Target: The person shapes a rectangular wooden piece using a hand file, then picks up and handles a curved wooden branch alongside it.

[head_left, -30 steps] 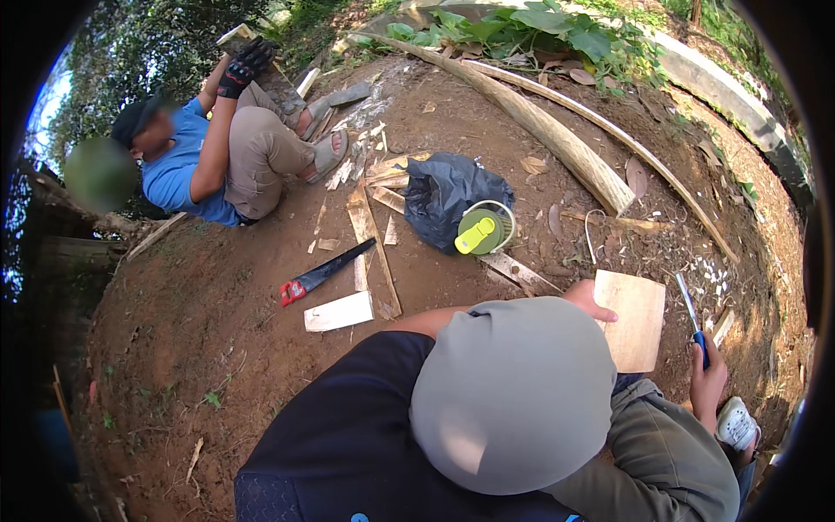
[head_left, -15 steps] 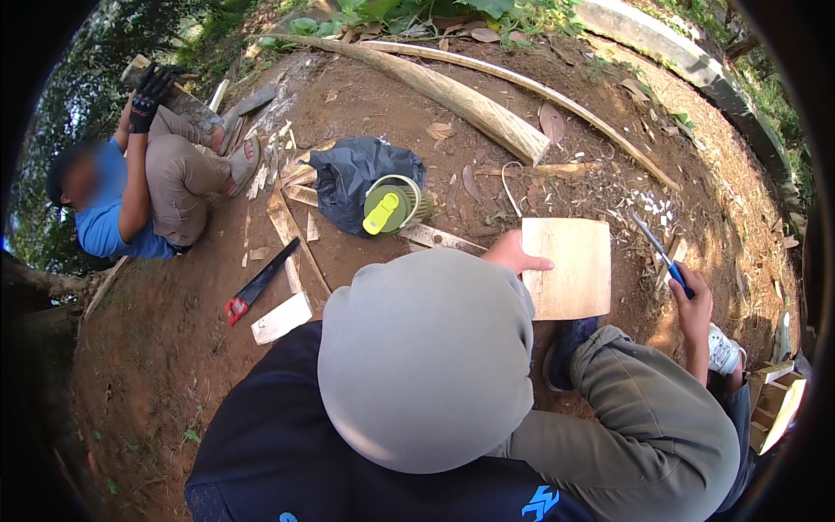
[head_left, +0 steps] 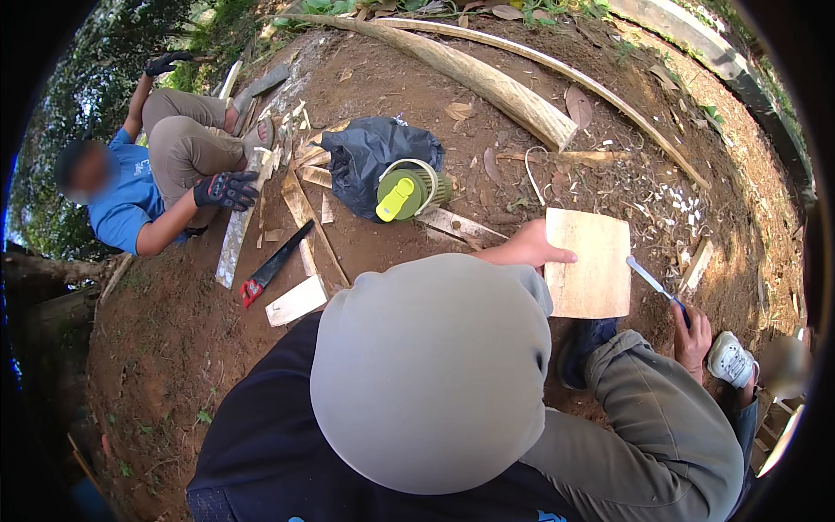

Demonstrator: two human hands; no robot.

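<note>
My left hand [head_left: 532, 245] pinches the left edge of a thin, pale, roughly square wooden board [head_left: 590, 264], thumb on its face. The board is raised over my shoe. At its right side, my right hand [head_left: 692, 336] grips the blue handle of a tool [head_left: 649, 277] with a long narrow metal blade; what kind it is, I cannot tell. The blade's tip meets or nearly meets the board's right edge. A rounded grey cap [head_left: 426, 374] fills the middle and hides most of my left forearm.
A saw [head_left: 275, 264] with a red handle lies left beside wood offcuts [head_left: 296, 300]. A green jug [head_left: 414, 193] stands by a black plastic bag [head_left: 370, 161]. Beyond lies a long pole [head_left: 470, 78]. A gloved co-worker [head_left: 139, 187] sits far left; another person's shoe [head_left: 731, 358] is at right.
My right hand has brought the blade left and down, close to the board's edge. The co-worker has lowered a gloved hand onto a plank. The whole view has shifted slightly.
</note>
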